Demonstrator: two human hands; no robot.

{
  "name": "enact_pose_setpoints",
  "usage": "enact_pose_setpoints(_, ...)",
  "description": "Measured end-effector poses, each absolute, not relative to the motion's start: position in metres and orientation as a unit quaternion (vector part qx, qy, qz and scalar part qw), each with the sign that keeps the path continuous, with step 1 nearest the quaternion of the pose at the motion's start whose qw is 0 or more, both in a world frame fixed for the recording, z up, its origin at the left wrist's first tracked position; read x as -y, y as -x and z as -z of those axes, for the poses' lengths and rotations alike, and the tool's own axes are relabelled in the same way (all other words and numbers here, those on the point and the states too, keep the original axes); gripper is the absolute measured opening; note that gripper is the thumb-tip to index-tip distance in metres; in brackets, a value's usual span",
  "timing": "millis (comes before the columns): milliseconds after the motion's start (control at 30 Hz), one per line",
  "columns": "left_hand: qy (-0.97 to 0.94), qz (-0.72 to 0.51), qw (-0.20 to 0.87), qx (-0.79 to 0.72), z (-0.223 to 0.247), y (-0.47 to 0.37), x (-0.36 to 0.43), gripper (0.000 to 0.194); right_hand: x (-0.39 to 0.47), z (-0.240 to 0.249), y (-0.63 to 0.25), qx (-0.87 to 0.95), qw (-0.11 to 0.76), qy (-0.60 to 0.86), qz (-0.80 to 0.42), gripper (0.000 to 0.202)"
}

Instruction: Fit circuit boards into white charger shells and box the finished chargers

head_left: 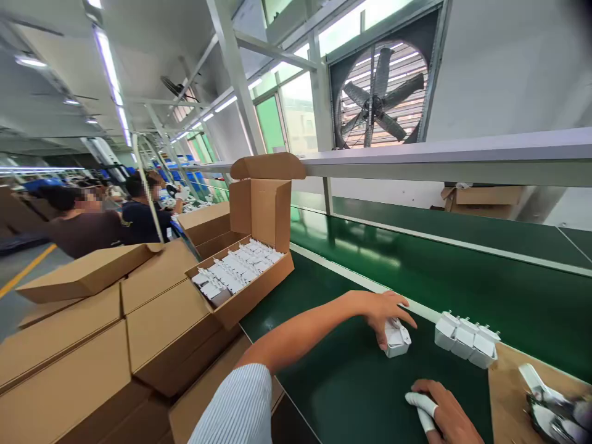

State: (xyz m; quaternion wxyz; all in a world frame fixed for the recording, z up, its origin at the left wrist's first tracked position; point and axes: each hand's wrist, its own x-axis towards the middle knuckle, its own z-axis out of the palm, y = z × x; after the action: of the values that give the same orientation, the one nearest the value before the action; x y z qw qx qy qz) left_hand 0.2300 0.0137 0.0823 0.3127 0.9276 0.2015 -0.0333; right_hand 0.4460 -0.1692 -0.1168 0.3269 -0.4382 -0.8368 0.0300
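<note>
My left hand (386, 313) reaches across the green work surface (324, 370), its fingers around a small white plastic part (398, 339). To the right of it, several similar white parts (466, 339) stand in a row. Near the lower edge my right hand (444, 410) has white covers on some fingers; its fingers are apart and nothing shows in them. An open cardboard box (259, 290) at the left holds rows of the white parts.
Stacked cardboard boxes (171, 327) fill the left. A brown board (513, 394) with blurred metal and white pieces (552, 407) lies at the right. A shelf (453, 157) crosses above the green surface. Two people (87, 228) sit at the far left.
</note>
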Motion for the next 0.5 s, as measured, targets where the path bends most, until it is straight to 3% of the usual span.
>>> enact_pose_setpoints(100,-0.913,-0.002,0.289,-0.288,-0.070,-0.203,-0.003,0.144,0.181,0.093,-0.427,0.815,0.337,0.468,-0.052,0.039)
enact_pose_setpoints(200,-0.870,-0.045,0.307,-0.383,-0.047,-0.189,0.007,0.150,0.186,0.074,-0.416,0.814,0.328,0.477,-0.056,0.041)
enact_pose_setpoints(500,-0.855,-0.115,0.231,-0.450,-0.005,-0.231,0.042,0.129,0.189,0.070,-0.414,0.810,0.327,0.483,-0.059,0.046)
